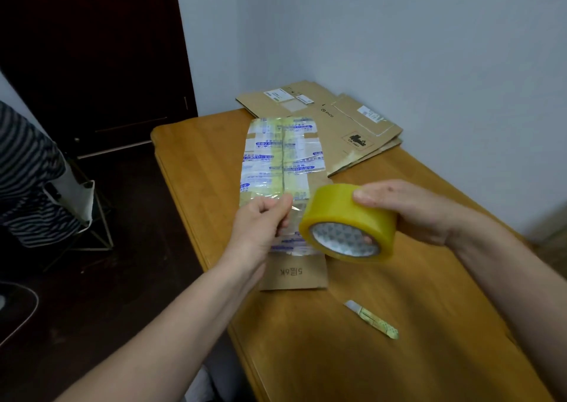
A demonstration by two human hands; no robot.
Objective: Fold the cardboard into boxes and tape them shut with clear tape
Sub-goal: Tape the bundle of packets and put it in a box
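A cardboard box, its top covered with old clear and printed tape, stands on the wooden table. My right hand grips a yellowish roll of clear tape just above the box's near right corner. My left hand pinches the free end of the tape and holds it stretched a short way to the left of the roll, over the box's near end.
Several flattened cardboard sheets lie at the table's far end against the wall. A small utility knife lies on the table near my right forearm. Left of the table stand a wire rack with striped cloth and a dark door.
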